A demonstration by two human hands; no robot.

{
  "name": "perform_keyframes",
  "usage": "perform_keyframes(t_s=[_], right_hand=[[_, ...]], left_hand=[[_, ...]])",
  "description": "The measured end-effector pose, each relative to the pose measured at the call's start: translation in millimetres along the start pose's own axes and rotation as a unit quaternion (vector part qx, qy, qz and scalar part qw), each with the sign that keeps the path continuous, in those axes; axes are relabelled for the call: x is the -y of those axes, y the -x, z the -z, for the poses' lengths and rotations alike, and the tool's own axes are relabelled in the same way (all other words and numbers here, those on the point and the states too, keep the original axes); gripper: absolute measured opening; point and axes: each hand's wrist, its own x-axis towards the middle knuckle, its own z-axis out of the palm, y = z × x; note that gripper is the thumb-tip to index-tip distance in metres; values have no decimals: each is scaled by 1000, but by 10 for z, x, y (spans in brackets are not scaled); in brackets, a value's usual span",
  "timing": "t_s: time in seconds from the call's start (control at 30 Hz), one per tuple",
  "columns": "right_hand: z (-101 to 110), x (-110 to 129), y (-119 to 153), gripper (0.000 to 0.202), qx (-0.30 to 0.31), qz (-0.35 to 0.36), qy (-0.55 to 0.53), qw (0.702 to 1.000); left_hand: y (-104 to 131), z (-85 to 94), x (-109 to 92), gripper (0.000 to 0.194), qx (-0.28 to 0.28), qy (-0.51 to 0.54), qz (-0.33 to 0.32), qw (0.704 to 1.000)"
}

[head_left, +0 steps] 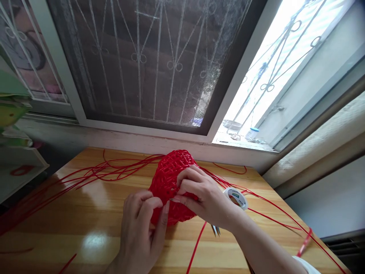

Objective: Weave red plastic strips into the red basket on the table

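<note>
A red woven piece (171, 167), rounded and made of thin glossy strands, rests on the wooden table (105, 224). At its lower left edge, my left hand (144, 224) has its fingers bent and closed on the weave. My right hand (201, 192) lies over its right side, with thumb and fingers pinched at the weave near the left fingertips. Long red strands (137, 164) run out from the piece to the left and to the right. Just what lies between the fingertips is too small to tell.
A white tape roll (236, 198) lies right of my right hand, with dark metal tips (216, 230) below it. Loose red strand pieces (68, 263) are on the table. Behind stands a window with a frame (148, 131); a white shelf (23, 163) is at the left.
</note>
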Motion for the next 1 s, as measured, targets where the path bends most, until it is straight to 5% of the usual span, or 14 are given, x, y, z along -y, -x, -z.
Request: perform_keyframes(t_s=[0.23, 0.43, 0.77, 1.0], right_hand=[[-18, -3, -25, 18, -13, 25, -8, 1000], [4, 5, -8, 17, -13, 10, -23, 1000], [-44, -121, -25, 19, -46, -20, -5, 999], [-18, -46, -42, 25, -16, -43, 9, 999]], left_hand=[[38, -43, -77, 17, 115, 92, 99, 984], [24, -65, -64, 26, 131, 290, 243, 916], [223, 113, 253, 37, 143, 352, 267, 885], [208, 104, 242, 38, 214, 386, 265, 857]])
